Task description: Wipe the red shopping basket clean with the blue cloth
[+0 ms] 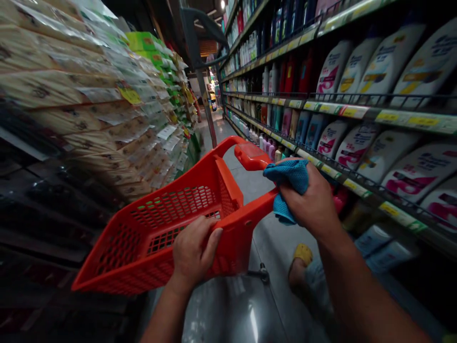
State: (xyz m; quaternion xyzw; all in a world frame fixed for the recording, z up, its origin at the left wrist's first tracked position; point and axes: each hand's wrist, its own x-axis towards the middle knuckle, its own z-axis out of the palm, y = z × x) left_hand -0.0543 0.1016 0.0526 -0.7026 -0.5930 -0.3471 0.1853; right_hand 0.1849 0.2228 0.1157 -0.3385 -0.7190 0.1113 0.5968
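Observation:
A red plastic shopping cart (246,214) with lattice walls stands tilted across the view, and nothing shows in its basket. My left hand (194,247) grips the cart's near side rim, fingers over the edge and thumb on the outside. At the handle end, my right hand (307,195) is closed around a blue cloth (291,178), which is bunched against the red handle (252,156). The cloth wraps part of the handle bar; the fingers beneath it are partly hidden.
Shelves of shampoo bottles (389,62) line the right side. Stacked wrapped packs (82,100) rise on the left. A grey pole (207,105) stands beyond the cart. Grey tiled floor (228,309) runs down the aisle; a foot in a yellow shoe (303,254) shows below.

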